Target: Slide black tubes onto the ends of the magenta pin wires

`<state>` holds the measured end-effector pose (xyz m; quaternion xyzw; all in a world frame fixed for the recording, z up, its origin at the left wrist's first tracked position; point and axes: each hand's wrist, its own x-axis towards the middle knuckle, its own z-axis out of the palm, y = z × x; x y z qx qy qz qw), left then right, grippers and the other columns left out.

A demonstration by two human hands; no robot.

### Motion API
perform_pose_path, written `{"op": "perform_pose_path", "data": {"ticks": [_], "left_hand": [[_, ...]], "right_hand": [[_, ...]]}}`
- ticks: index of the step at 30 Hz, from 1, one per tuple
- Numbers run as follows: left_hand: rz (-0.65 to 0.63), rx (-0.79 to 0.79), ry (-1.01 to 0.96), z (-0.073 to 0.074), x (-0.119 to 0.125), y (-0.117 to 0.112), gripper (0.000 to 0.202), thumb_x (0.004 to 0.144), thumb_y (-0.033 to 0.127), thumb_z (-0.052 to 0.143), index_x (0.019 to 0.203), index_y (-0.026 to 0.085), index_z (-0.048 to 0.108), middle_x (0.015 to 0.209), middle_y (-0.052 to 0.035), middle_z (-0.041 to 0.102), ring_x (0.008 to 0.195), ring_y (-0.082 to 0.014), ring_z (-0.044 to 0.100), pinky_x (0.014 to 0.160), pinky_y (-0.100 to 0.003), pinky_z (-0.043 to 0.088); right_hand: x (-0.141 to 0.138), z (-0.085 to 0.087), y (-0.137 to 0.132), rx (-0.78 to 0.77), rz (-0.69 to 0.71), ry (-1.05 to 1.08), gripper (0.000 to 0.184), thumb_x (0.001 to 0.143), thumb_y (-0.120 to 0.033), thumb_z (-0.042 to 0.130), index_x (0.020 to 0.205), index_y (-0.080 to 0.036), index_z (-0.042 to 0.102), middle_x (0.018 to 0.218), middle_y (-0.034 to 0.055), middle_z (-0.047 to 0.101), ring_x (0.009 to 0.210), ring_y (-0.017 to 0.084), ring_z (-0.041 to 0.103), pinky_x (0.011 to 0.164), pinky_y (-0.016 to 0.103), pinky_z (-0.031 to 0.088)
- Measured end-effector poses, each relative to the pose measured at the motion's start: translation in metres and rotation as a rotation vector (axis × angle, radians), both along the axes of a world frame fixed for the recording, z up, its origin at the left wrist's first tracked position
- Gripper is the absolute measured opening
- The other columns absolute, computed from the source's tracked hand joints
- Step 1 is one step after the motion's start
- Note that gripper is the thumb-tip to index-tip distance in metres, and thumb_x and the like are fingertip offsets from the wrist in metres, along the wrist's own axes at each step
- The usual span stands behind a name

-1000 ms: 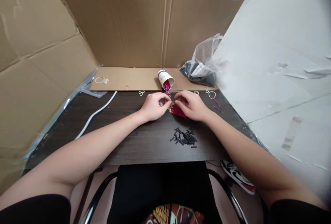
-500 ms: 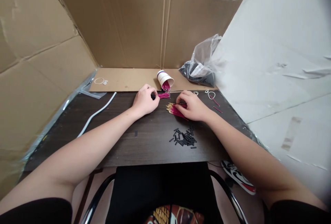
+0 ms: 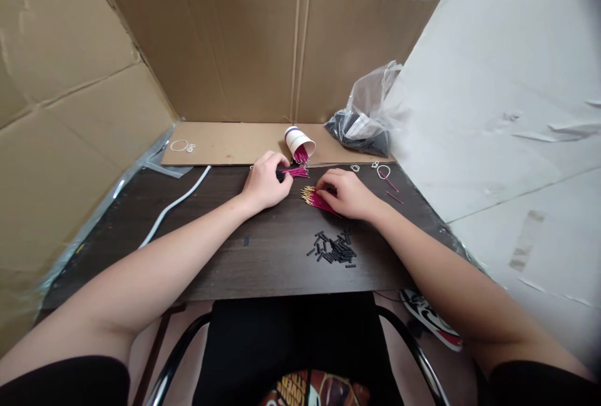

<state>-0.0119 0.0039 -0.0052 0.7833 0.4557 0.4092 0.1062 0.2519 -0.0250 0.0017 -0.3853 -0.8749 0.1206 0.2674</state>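
Note:
My left hand (image 3: pixel 266 183) is around the black-ended side of a small bundle of magenta wires (image 3: pixel 297 172) on the dark table. Its thumb and forefinger stand apart, with the black ends between them; its other fingers are hidden. My right hand (image 3: pixel 346 193) rests over a pile of magenta wires with gold tips (image 3: pixel 310 196). Thumb and forefinger close over some of these wires; how many I cannot tell. Nearer to me lies a loose heap of short black tubes (image 3: pixel 342 249).
Behind my hands a paper cup (image 3: pixel 294 137) lies tipped over, more magenta wires in its mouth. A clear bag (image 3: pixel 366 124) of dark pieces stands at the back right. Rubber bands (image 3: pixel 384 172) and loose wires lie right; a pale tube (image 3: pixel 174 204) left. Cardboard walls (image 3: pixel 225 43) surround the table.
My left thumb and forefinger have spread apart around the black ends. My right hand has shifted slightly left over the gold-tipped wires.

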Motion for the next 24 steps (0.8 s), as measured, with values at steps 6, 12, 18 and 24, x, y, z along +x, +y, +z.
{"op": "perform_pose_path", "data": {"ticks": [6,12,18,24], "left_hand": [[-0.408,-0.113,-0.057,0.013,0.019,-0.038,0.009,0.086,0.018,0.073,0.091,0.020,0.067,0.093,-0.0046,0.070,0.067,-0.0150,0.051,0.066,-0.033,0.046],[-0.788,-0.332,0.089,0.019,0.022,-0.052,0.015,0.091,0.021,0.077,0.104,0.023,0.082,0.105,-0.0078,0.073,0.080,-0.0192,0.061,0.071,-0.033,0.052],[-0.817,-0.302,0.232,0.021,0.019,-0.049,0.019,0.096,0.029,0.080,0.112,0.026,0.090,0.114,-0.0084,0.072,0.087,-0.0184,0.065,0.079,-0.032,0.054],[-0.787,-0.276,0.173,0.014,0.020,-0.045,0.014,0.096,0.023,0.080,0.106,0.019,0.089,0.106,-0.0078,0.073,0.080,-0.0154,0.062,0.077,-0.031,0.052]], "right_hand": [[-0.001,-0.005,0.001,0.016,-0.002,-0.036,0.012,0.098,-0.009,0.064,0.093,-0.020,0.066,0.096,0.0090,0.074,0.090,0.025,0.065,0.087,0.041,0.051],[-0.003,-0.005,0.002,0.021,-0.086,0.059,0.010,0.105,-0.017,0.060,0.096,-0.022,0.060,0.096,0.0087,0.073,0.091,0.026,0.066,0.086,0.041,0.051],[-0.004,-0.001,0.001,0.085,-0.150,0.213,0.008,0.106,-0.017,0.058,0.100,-0.023,0.061,0.091,0.0058,0.073,0.081,0.023,0.066,0.078,0.036,0.050],[-0.005,0.002,-0.001,0.214,-0.157,0.278,0.009,0.107,-0.020,0.058,0.103,-0.022,0.066,0.097,0.0080,0.075,0.086,0.024,0.068,0.081,0.038,0.053]]}}
